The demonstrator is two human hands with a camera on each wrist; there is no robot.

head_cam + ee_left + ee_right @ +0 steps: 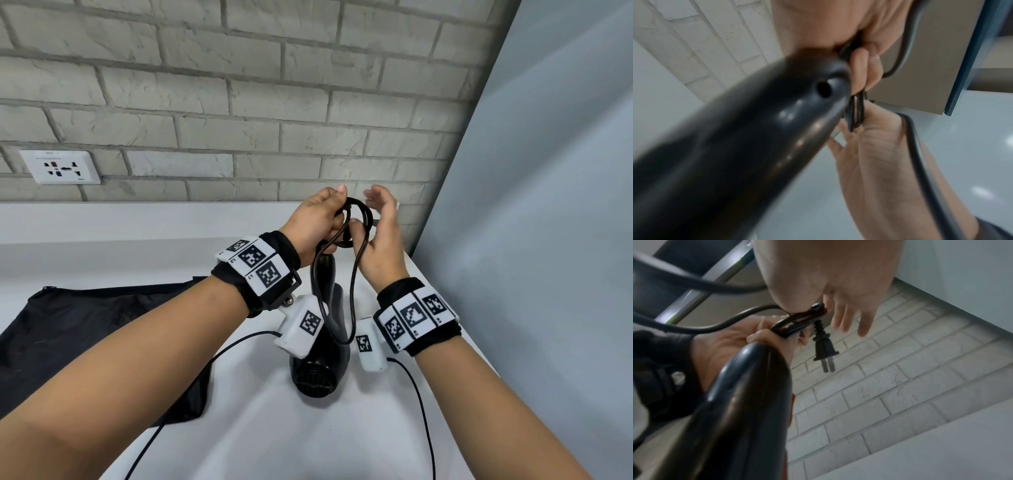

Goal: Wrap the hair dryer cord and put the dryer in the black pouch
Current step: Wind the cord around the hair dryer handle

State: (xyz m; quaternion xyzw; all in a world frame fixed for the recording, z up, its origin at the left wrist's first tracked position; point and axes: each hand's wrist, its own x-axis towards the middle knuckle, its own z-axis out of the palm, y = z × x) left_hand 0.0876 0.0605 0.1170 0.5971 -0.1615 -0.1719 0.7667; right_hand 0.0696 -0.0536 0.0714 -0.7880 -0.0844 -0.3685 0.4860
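Cord coiled up at the top of the dryer handle, both hands on it, mid-frame in the head view.

Left hand point(317, 219) has its grip closed round the cord point(356, 219) loops and the handle end of the hair dryer point(317, 371), which hangs nozzle-down over the white bench point(274, 438). Right hand point(378, 240) pinches the coil with the thumb, fingers point(863, 321) spread loose. The plug point(825, 350) dangles from the coil in the right wrist view. Black pouch point(85, 329) lies flat at the left on the bench, wall socket point(60, 167) up left.
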